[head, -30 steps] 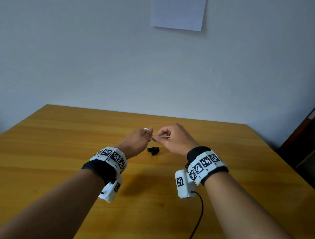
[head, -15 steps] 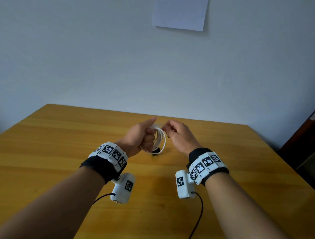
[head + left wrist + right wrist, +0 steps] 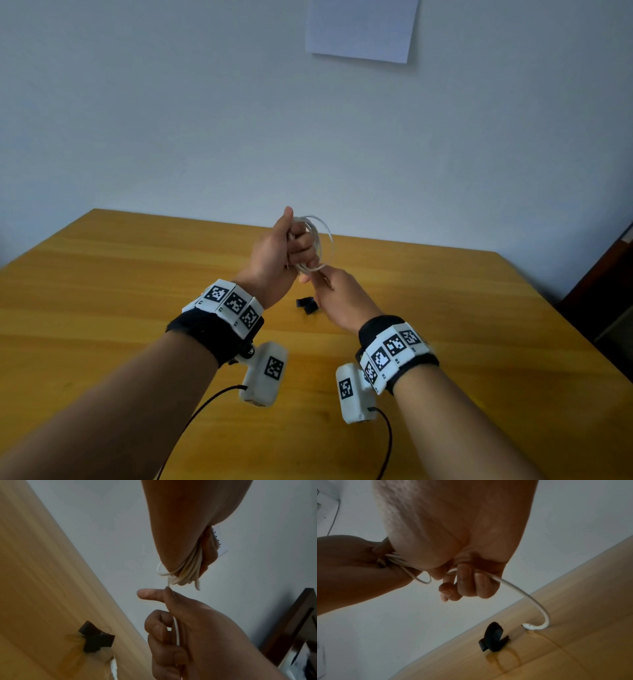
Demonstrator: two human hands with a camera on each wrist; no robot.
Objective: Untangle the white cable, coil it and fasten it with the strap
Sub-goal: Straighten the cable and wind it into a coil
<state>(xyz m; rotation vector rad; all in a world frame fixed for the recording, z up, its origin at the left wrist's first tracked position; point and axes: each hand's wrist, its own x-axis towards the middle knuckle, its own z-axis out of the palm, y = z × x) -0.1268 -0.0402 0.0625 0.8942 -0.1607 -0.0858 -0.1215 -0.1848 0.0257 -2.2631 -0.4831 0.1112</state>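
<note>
Above the table [image 3: 102,308], near its middle, the left hand [image 3: 274,253] holds the cable [image 3: 320,240] raised, fingers curled round a bundle of white loops, thumb up. Just below and right of it, the right hand [image 3: 339,301] pinches the loose run of cable between thumb and forefinger, with the other fingers curled over it. In the right wrist view this run leaves the fingers [image 3: 471,585] and curves down, its plug end at the tabletop. On the table under the hands, just beside that end, lies the black strap [image 3: 307,305], untouched by either hand.
</note>
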